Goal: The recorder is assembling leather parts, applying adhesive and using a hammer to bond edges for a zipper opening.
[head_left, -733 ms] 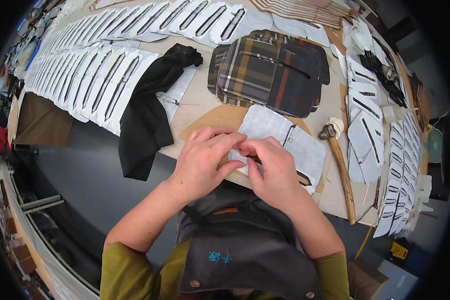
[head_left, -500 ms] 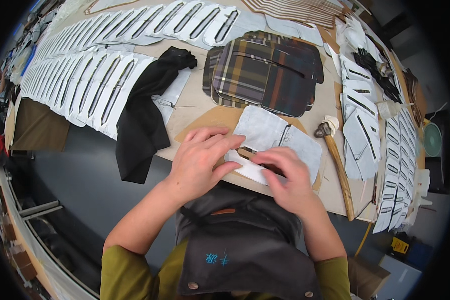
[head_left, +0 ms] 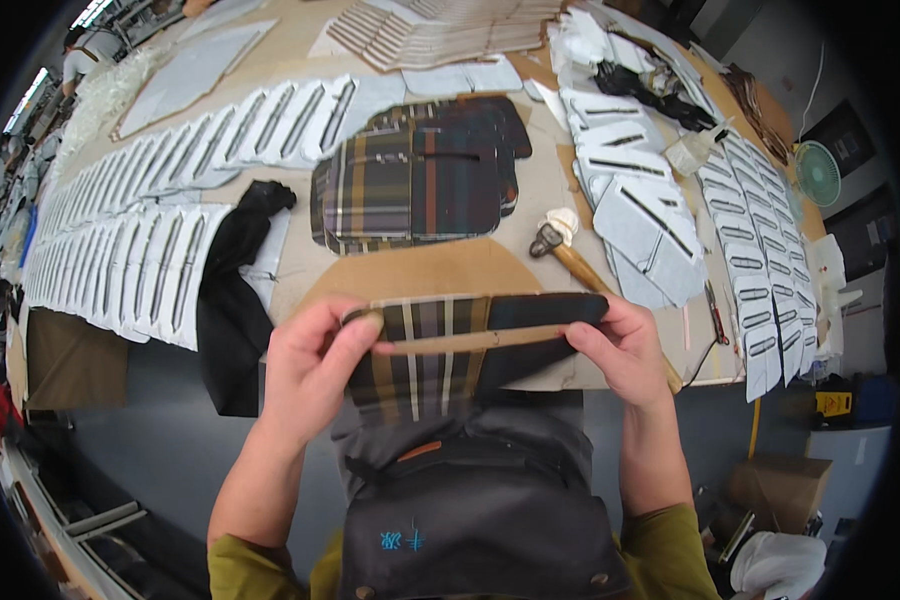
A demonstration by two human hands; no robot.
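Note:
My left hand (head_left: 315, 365) grips the left end of a plaid fabric panel (head_left: 420, 385), thumb on top at a narrow tan strip (head_left: 440, 342) running across it. My right hand (head_left: 625, 355) pinches the other end, its thumb by the strip. The panel is lifted near the table's front edge, in front of a tan board (head_left: 415, 262). Beyond that lies a stack of plaid panels (head_left: 410, 185) with slits.
A hammer (head_left: 575, 262) lies behind my right hand. Rows of white slit pieces (head_left: 120, 265) flank a black cloth (head_left: 235, 330) at left; more (head_left: 750, 240) fill the right, with a squeeze bottle (head_left: 688, 152) and fan (head_left: 817, 173). A person (head_left: 78, 60) is far left.
Both hands have moved apart and lifted the piece: the white side showed before, the plaid side faces me now. My view has tilted up, showing more of the table's far side.

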